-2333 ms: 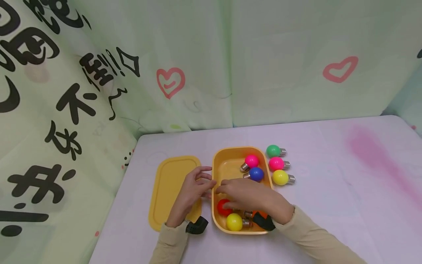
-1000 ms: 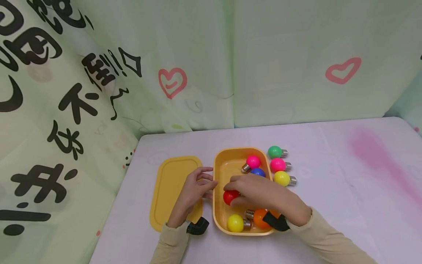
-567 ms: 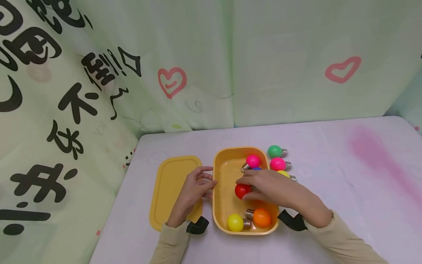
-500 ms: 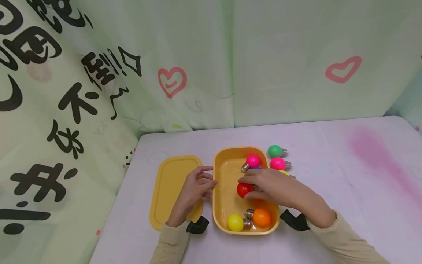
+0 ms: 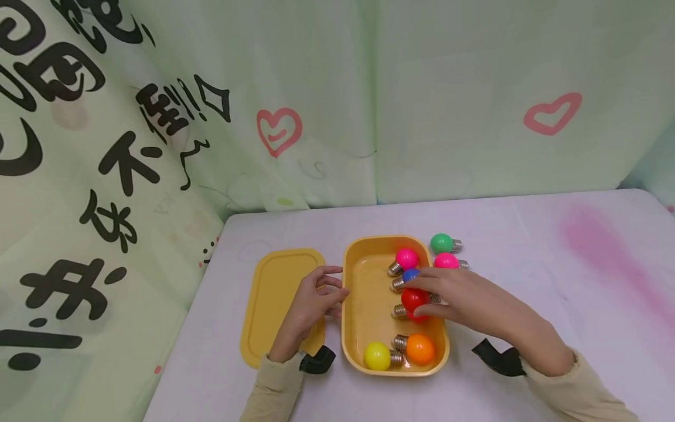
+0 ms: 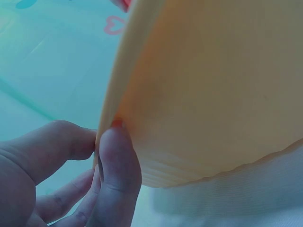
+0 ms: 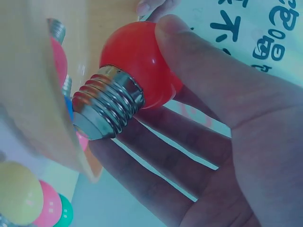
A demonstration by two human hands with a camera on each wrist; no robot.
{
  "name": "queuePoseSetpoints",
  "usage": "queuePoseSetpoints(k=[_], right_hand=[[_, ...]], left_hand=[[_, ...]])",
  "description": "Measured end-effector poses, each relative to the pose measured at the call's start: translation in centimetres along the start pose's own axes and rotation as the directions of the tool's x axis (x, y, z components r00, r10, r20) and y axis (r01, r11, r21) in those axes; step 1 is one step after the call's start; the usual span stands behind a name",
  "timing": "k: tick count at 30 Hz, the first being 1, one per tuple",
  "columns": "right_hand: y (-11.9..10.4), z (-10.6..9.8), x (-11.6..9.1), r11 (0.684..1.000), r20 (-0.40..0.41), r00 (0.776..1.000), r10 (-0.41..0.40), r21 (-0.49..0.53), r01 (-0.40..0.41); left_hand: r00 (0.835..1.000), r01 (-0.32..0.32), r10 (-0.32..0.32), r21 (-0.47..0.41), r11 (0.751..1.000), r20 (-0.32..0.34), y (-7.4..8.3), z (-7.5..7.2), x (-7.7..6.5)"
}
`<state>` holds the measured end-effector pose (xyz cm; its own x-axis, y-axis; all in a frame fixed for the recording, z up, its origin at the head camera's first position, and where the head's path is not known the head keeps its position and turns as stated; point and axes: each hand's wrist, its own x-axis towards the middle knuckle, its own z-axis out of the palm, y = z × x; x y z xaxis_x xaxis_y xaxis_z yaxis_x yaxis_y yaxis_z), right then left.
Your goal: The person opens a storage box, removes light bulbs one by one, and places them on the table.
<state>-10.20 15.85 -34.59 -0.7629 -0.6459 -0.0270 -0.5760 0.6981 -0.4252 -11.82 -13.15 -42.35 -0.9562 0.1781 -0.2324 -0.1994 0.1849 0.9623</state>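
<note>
My right hand [image 5: 464,296] pinches a red light bulb [image 5: 413,300] between thumb and fingers over the right side of the yellow box [image 5: 364,281]. In the right wrist view the bulb's screw base [image 7: 106,106] points toward the box's rim. My left hand [image 5: 316,299] pinches the box's left wall, thumb on one face and fingers on the other. Inside the box lie a pink bulb [image 5: 406,258], a blue bulb [image 5: 410,274], a yellow bulb [image 5: 377,356] and an orange bulb [image 5: 420,349]. Another bulb's metal base [image 5: 399,311] shows under the red one, its globe mostly hidden.
Outside the box's right edge lie a green bulb [image 5: 442,243], a pink bulb [image 5: 446,261] and a yellow bulb [image 7: 20,193], which my right hand hides in the head view. The yellow lid [image 5: 263,310] lies flat on the left, partly under my left arm.
My right hand has taken up the red bulb from the box's lower left and carried it to the right side. The orange bulb has come into full view. My left hand stays put.
</note>
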Motion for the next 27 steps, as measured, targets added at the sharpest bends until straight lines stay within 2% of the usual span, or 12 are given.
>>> queuePoseSetpoints(k=[11,27], right_hand=[[1.1,-0.1,-1.4,0.999,-0.074,0.997,0.014,-0.028,-0.016],[2.6,-0.2,-3.1,0.997,-0.118,0.990,0.071,-0.015,-0.074]], left_hand=[[1.000,0.007,-0.007,-0.002,1.000,-0.005,0.0,-0.1,-0.1],[1.000,0.010,-0.010,-0.009,1.000,0.007,0.1,0.0,0.0]])
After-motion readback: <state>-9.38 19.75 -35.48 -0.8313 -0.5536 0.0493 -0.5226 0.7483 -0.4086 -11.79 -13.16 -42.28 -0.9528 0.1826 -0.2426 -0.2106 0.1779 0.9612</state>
